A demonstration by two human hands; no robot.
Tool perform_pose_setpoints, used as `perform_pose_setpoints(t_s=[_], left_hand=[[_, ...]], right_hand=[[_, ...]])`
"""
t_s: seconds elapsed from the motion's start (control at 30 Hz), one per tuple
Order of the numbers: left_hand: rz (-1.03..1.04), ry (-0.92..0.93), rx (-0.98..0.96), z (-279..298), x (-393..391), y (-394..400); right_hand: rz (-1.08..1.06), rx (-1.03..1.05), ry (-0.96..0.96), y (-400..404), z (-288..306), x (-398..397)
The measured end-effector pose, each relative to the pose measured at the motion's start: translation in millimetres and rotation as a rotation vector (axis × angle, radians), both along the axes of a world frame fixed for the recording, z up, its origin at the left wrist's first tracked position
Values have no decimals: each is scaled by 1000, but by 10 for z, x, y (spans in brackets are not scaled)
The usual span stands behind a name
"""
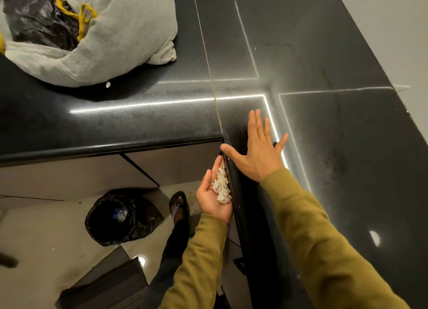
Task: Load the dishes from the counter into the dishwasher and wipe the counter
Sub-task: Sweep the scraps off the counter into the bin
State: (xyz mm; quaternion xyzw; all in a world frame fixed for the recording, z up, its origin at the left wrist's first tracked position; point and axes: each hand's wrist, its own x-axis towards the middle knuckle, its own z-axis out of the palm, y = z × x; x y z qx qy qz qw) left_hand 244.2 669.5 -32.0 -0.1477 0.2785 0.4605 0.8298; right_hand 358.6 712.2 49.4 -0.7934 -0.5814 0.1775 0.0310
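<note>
**Scraps cupped at worktop edge**

Left hand (214, 193), palm up and cupped just below the worktop (129, 121) edge, holds a small heap of pale scraps (221, 185). Right hand (259, 146) lies flat on the black worktop beside it, fingers spread. Bin with black liner (120, 217) on floor below. Farther back: grey sack (120, 37), one scrap beside it.

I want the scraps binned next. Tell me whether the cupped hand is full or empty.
Full: the left hand lies palm up below the counter edge, with a pile of pale flaky scraps in it.
</note>
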Motion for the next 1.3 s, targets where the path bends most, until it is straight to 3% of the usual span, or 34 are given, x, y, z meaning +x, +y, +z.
perform_pose_setpoints(t_s=[0.17,0.3,0.37,0.47,0.57,0.77,0.87,1.0,1.13,1.23,1.3], left_hand=[[7,-6,16,7,4,9],[-10,56,14,-73,16,32],[-25,54,27,-102,16,37],[-25,32,28,-77,9,34],[-11,53,42,-20,13,21],[1,91,4,-9,0,30],[-34,70,13,-20,-16,9],[-57,71,24,-51,2,-52],[-45,72,-3,-86,10,-72],[-49,64,5,-103,-5,-71],[-44,35,0,-72,-15,-69]], right_hand=[[-64,-11,-36,-43,-21,39],[20,-28,-85,-271,-29,-63],[27,0,-17,-383,4,-82],[-107,122,126,-504,72,-5],[-189,112,91,-624,16,1],[-39,138,44,-822,17,-154],[-62,81,173,-1050,109,-41],[-33,-45,111,-1304,74,43],[-153,18,96,-1055,-7,-89],[-109,66,11,-777,-79,-219],[-119,125,59,-667,-50,-201]])
